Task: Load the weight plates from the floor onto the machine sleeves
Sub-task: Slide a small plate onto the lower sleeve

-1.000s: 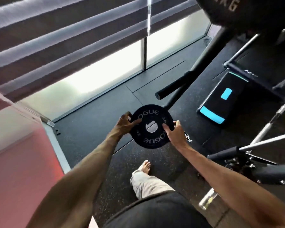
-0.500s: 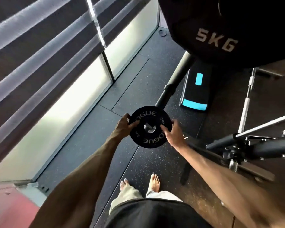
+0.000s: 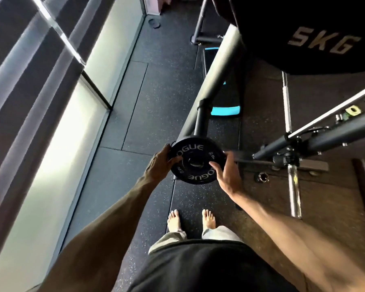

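Window blinds (image 3: 30, 81): far left, striped, bright glass below.
Floor (image 3: 122, 127): dark speckled rubber mats.
Left hand (image 3: 158, 165): grip pinching the plate's left rim, thumb on its face.
Weight plate (image 3: 195, 161): small black disc with pale lettering, held off the floor, its centre hole set over the end of the sleeve.
Sleeve (image 3: 201, 121): dark tube running up and away behind the plate.
Right hand (image 3: 228, 171): grip pinching the plate's right rim, thumb on its face.
Large plate (image 3: 316, 36): upper right, marked "5KG".
Barbell (image 3: 291, 148): lies on the floor, right.
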